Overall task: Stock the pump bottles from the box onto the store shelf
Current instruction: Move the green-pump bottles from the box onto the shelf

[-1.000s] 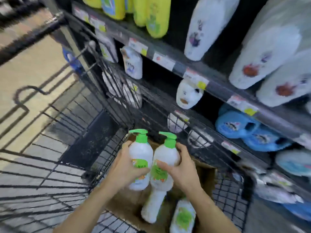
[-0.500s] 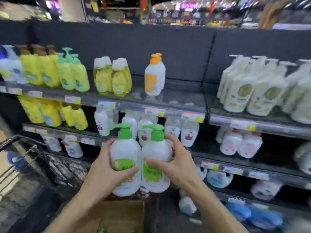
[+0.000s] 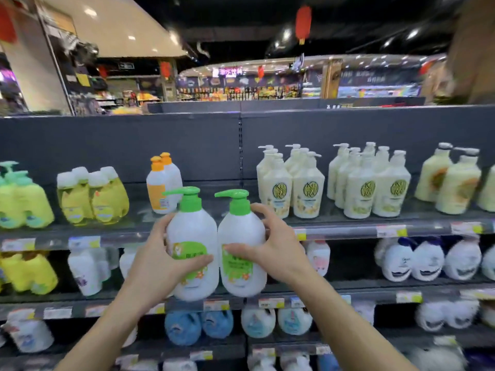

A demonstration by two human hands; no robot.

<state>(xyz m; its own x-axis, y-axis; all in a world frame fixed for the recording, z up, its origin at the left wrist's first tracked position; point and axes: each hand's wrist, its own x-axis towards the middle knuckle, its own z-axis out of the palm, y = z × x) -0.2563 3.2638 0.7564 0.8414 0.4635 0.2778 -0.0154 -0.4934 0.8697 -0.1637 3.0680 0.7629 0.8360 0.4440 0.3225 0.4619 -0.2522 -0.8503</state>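
Two white pump bottles, upright, side by side and touching, held before top shelf (image 3: 348, 231). Green spouts point left. Left hand (image 3: 158, 261) fingers clamp left bottle (image 3: 194, 236); right hand (image 3: 278, 250) fingers clamp right bottle (image 3: 241, 236).

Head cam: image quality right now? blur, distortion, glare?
Head view: centre fairly sharp, both pump bottles and hands readable; edges smeared, lower-shelf goods soft. Wide-angle bowing curves the shelf edge. Ceiling lights blow out; the store background is blurred.
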